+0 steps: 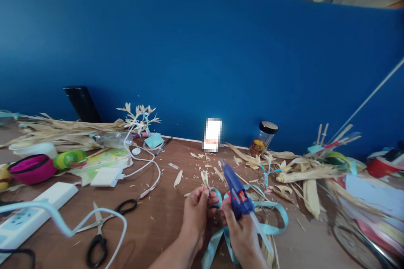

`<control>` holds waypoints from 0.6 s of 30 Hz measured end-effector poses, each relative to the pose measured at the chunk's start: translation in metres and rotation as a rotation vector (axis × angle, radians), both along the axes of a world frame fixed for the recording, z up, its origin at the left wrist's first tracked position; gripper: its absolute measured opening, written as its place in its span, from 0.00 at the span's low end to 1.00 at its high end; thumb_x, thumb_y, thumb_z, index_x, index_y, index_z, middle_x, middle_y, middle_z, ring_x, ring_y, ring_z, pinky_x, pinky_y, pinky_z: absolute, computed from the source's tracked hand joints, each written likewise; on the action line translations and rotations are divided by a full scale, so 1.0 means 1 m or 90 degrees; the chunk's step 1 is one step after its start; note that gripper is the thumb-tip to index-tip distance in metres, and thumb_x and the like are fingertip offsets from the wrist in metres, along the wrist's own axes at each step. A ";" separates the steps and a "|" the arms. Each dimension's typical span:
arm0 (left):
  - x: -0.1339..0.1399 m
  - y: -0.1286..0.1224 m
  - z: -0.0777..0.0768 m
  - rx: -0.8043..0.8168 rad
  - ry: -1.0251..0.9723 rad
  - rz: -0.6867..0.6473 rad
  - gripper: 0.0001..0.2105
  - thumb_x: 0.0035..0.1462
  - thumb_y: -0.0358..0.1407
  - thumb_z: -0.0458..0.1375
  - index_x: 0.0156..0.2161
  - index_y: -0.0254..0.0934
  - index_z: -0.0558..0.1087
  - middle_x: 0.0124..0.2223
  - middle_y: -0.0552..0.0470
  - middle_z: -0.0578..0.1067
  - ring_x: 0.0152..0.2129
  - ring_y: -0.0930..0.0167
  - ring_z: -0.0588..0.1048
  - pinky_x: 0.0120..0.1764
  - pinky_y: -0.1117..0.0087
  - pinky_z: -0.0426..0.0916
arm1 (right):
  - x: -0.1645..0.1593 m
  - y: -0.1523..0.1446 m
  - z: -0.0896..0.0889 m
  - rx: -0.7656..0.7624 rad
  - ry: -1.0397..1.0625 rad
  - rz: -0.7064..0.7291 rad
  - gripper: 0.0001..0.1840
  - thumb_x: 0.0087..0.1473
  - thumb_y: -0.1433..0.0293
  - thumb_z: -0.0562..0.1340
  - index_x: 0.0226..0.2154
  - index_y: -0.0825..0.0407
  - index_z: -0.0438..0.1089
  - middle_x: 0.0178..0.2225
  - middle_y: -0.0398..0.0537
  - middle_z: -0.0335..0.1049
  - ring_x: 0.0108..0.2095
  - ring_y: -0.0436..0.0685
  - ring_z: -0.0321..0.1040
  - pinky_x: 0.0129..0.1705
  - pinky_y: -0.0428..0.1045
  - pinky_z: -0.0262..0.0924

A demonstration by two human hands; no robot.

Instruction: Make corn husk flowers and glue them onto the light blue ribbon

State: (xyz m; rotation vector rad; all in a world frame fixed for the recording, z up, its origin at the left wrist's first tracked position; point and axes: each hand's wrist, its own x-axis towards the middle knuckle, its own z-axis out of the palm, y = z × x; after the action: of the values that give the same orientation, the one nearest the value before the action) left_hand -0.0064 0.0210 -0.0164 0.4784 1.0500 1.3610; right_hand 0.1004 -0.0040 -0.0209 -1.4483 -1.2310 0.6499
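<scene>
Far left: power strip (30, 211) lies on the bench (164, 218), white cable (72, 229) looping over it. Pink bowl (32, 168) behind it, green tape roll (67, 158) just beside the bowl. Scissors (105, 227) lie flat, blades closed, left of the hands. White charger (105, 176) further back, its cord curling toward a husk twig (139, 117) by the blue wall (202, 59).

Centre: left hand (197, 212) pinches a small husk piece (205, 178) between thumb and fingers, piece sticks up from the fingertips. Right hand (241, 229) is closed around the glue gun (236, 189), nozzle pointing up-left, close to the husk piece; can't tell if touching. Glue stick (260, 231) pokes out the gun's back. Blue ribbon (274, 218) loops on the bench under both hands.

Right: jar (263, 138) with black lid at the wall, husk pile (303, 176) spread beyond it, red tub (380, 166) at far right.
</scene>
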 end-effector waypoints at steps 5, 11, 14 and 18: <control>-0.001 0.001 0.001 0.006 0.024 0.011 0.12 0.40 0.41 0.61 0.26 0.33 0.68 0.24 0.54 0.72 0.20 0.76 0.71 0.20 0.79 0.63 | 0.001 0.003 -0.004 -0.010 0.018 -0.019 0.22 0.41 0.50 0.59 0.22 0.53 0.73 0.16 0.48 0.69 0.20 0.57 0.66 0.21 0.47 0.61; 0.002 -0.004 0.005 0.072 0.057 -0.044 0.12 0.45 0.41 0.59 0.27 0.33 0.69 0.24 0.54 0.71 0.19 0.77 0.69 0.21 0.79 0.62 | 0.004 0.008 0.013 -0.017 0.049 -0.033 0.23 0.43 0.53 0.59 0.29 0.57 0.72 0.17 0.47 0.69 0.17 0.54 0.64 0.19 0.46 0.59; 0.001 -0.005 0.004 0.086 0.088 -0.061 0.12 0.47 0.41 0.57 0.28 0.32 0.69 0.24 0.53 0.71 0.20 0.77 0.69 0.22 0.79 0.62 | 0.006 0.010 0.019 -0.010 0.067 -0.052 0.25 0.45 0.54 0.58 0.38 0.58 0.69 0.18 0.45 0.69 0.18 0.54 0.64 0.21 0.46 0.59; -0.002 -0.004 0.003 0.096 0.115 -0.066 0.12 0.47 0.42 0.57 0.28 0.33 0.70 0.25 0.53 0.71 0.20 0.77 0.69 0.23 0.78 0.63 | 0.007 0.010 0.017 0.017 0.111 -0.012 0.24 0.48 0.56 0.57 0.41 0.58 0.65 0.17 0.42 0.65 0.16 0.50 0.60 0.20 0.45 0.57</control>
State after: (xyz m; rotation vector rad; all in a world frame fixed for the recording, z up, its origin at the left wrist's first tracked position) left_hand -0.0080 0.0171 -0.0132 0.7694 1.0581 1.3283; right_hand 0.1078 0.0059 -0.0035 -1.3495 -1.0859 0.7282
